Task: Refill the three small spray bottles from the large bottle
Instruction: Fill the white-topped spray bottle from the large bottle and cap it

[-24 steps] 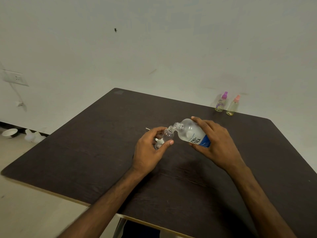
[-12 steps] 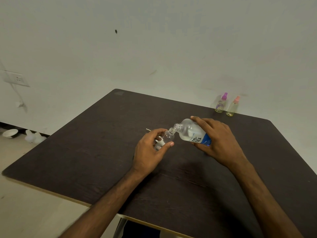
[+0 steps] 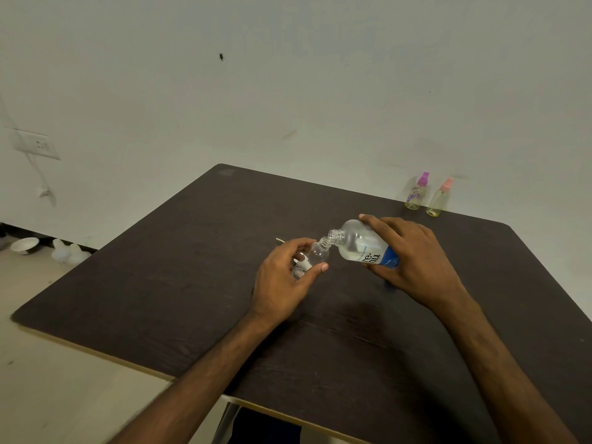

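My left hand (image 3: pixel 282 277) holds a small clear spray bottle (image 3: pixel 315 254) with its top off, tilted so its open neck points up and right. My right hand (image 3: pixel 413 261) grips the large clear bottle (image 3: pixel 358 243) with a blue label, tipped to the left so its open mouth touches the small bottle's neck. A white spray top shows partly between my left fingers. Two more small spray bottles stand capped at the table's far edge, one with a purple top (image 3: pixel 417 191) and one with a pink top (image 3: pixel 439 197).
The dark wooden table (image 3: pixel 179 283) stands against a pale wall. A thin pale stick (image 3: pixel 280 240) lies on the table beyond my left hand. On the floor at left are a white bowl (image 3: pixel 24 245) and white containers (image 3: pixel 69 253).
The large bottle's mouth has stayed against the small bottle's neck. Both hands have shifted only slightly, and the view has dipped a little.
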`<action>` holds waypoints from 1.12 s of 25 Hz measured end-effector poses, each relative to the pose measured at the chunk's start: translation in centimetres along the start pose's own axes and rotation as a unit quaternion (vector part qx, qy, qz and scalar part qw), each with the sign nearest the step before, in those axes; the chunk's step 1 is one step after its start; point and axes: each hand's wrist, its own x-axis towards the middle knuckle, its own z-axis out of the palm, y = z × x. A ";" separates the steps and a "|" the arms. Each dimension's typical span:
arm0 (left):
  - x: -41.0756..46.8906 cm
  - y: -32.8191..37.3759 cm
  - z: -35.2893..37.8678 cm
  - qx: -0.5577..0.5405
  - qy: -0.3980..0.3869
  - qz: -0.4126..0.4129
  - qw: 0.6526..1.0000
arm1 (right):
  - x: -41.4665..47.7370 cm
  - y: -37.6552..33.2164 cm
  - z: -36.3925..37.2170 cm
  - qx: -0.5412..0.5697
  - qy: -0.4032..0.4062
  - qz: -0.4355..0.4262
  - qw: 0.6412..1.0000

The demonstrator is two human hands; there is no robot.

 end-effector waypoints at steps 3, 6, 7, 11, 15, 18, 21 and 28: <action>0.0 -0.2 0.1 -0.002 -0.003 -0.002 1.000 | 0.0 0.0 -0.1 -0.006 -0.002 0.000 1.000; 0.0 -0.2 0.0 -0.001 -0.004 -0.003 1.000 | 0.2 0.1 -0.3 -0.009 -0.006 -0.005 1.000; 0.0 -0.1 0.0 0.000 -0.005 -0.003 1.000 | 0.2 0.1 -0.3 -0.009 -0.007 -0.007 1.000; 0.0 -0.1 0.0 -0.003 -0.004 -0.002 1.000 | 0.3 0.2 -0.3 -0.013 -0.009 -0.008 1.000; 0.0 0.0 0.0 -0.002 -0.003 -0.004 1.000 | 0.2 0.2 -0.4 -0.017 -0.010 -0.006 1.000; 0.0 0.1 0.0 0.002 -0.005 -0.002 1.000 | 0.2 0.1 -0.5 -0.019 -0.012 -0.006 1.000; 0.0 0.1 -0.1 0.002 -0.006 -0.002 1.000 | 0.3 0.1 -0.6 -0.023 -0.014 -0.007 1.000; -0.1 0.1 -0.1 -0.004 -0.008 -0.006 1.000 | 0.6 -0.1 -0.8 -0.031 -0.015 -0.011 0.999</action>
